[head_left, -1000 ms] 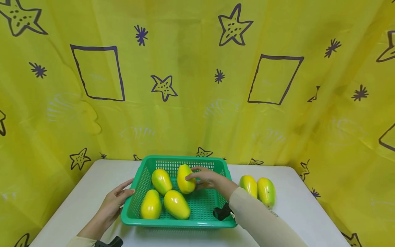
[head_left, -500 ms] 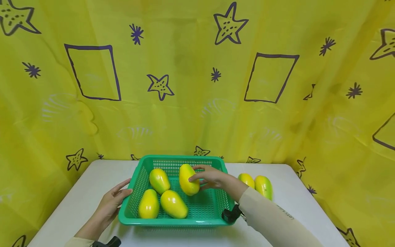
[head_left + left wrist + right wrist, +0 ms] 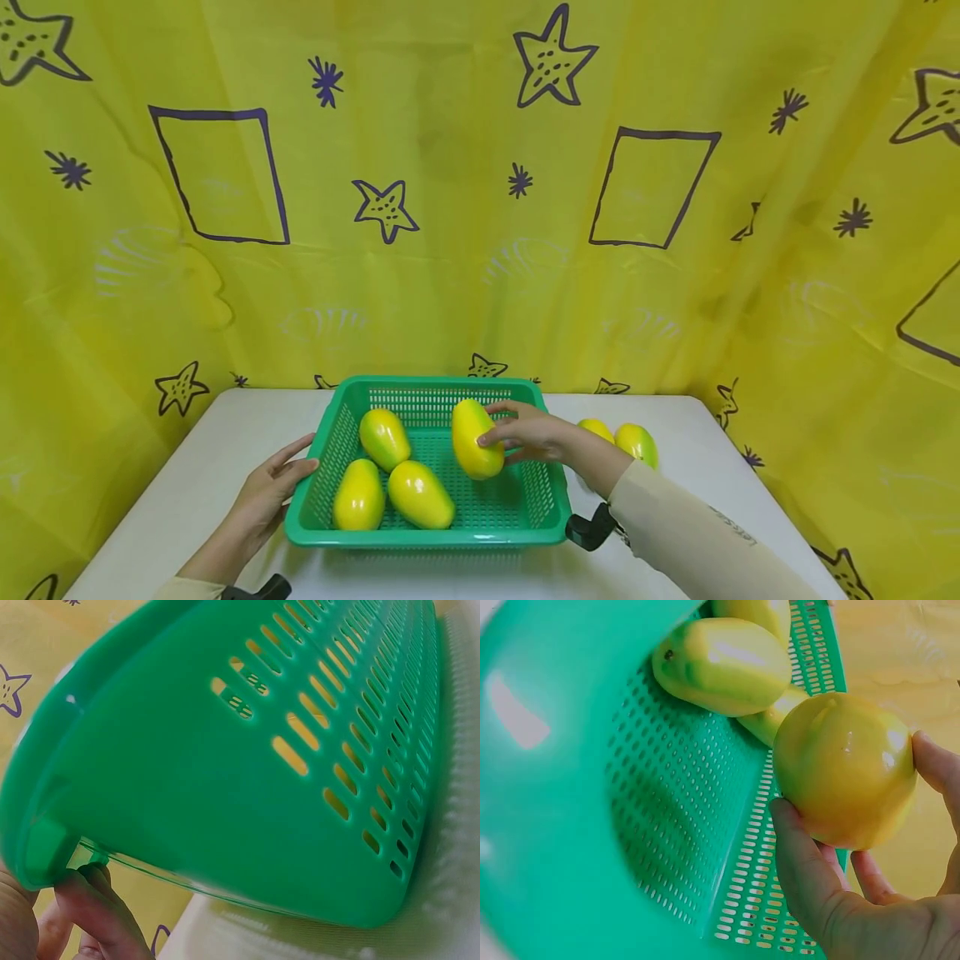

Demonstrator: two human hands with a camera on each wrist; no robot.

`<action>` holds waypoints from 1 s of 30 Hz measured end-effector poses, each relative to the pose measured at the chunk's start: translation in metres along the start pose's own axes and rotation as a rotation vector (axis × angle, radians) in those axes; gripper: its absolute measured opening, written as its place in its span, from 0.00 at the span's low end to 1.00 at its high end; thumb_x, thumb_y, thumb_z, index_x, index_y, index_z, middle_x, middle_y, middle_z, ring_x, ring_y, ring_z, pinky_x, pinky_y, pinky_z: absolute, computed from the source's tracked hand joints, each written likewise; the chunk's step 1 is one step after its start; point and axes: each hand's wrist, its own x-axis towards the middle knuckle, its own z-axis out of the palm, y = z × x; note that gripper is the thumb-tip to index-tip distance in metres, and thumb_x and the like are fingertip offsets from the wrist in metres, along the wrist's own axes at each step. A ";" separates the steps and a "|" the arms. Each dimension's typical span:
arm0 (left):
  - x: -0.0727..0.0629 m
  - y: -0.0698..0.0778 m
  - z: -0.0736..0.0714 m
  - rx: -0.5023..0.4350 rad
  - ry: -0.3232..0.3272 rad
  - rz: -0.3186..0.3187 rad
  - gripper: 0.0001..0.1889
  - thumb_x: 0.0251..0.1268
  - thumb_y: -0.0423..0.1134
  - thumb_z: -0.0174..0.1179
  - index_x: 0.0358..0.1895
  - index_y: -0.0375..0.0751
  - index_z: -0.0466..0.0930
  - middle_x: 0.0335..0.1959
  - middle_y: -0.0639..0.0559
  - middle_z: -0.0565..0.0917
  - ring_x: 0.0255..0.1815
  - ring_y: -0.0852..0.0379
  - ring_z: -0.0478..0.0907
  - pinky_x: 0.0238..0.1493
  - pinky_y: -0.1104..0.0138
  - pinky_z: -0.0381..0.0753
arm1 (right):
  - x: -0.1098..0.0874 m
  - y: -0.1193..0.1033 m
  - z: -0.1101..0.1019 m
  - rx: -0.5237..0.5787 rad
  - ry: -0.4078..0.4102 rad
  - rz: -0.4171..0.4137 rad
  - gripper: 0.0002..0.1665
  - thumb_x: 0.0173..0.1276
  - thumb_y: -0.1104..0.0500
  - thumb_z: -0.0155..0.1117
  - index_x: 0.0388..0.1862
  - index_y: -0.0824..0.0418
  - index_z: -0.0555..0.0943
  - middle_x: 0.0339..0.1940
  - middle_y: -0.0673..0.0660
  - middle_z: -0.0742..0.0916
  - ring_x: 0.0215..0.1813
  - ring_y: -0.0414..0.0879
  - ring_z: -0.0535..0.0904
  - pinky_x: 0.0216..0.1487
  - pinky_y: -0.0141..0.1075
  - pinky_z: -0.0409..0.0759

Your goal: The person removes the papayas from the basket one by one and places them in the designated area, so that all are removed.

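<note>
My right hand holds a yellow-green mango over the right half of a green plastic basket. In the right wrist view, thumb and fingers grip that mango from its sides. Three more mangoes lie in the left half of the basket: a back mango, a front left mango and a front middle mango. At the basket's left end, my left hand grips the rim; the left wrist view shows its fingers curled under the edge.
Two further mangoes lie on the white table right of the basket, partly hidden behind the right arm; one is the right-hand mango. A yellow curtain with drawn stars hangs behind and at both sides.
My right hand has moved right with the mango, from the basket's middle toward its right side. My left hand stays on the rim. The view has shifted slightly.
</note>
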 end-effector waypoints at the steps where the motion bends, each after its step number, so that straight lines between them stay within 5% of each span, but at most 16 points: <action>1: 0.000 0.000 0.000 0.002 0.000 0.001 0.39 0.67 0.48 0.63 0.77 0.44 0.56 0.43 0.56 0.83 0.41 0.61 0.84 0.41 0.63 0.87 | -0.002 0.000 -0.001 0.000 -0.001 0.000 0.43 0.60 0.64 0.71 0.72 0.64 0.62 0.61 0.68 0.76 0.51 0.55 0.83 0.53 0.56 0.82; 30: 0.000 -0.001 -0.002 0.010 -0.015 -0.002 0.39 0.68 0.49 0.62 0.77 0.44 0.55 0.49 0.53 0.82 0.42 0.62 0.83 0.42 0.63 0.87 | -0.046 0.000 -0.049 0.029 0.020 0.009 0.46 0.63 0.63 0.68 0.75 0.68 0.55 0.70 0.75 0.65 0.51 0.57 0.82 0.56 0.55 0.81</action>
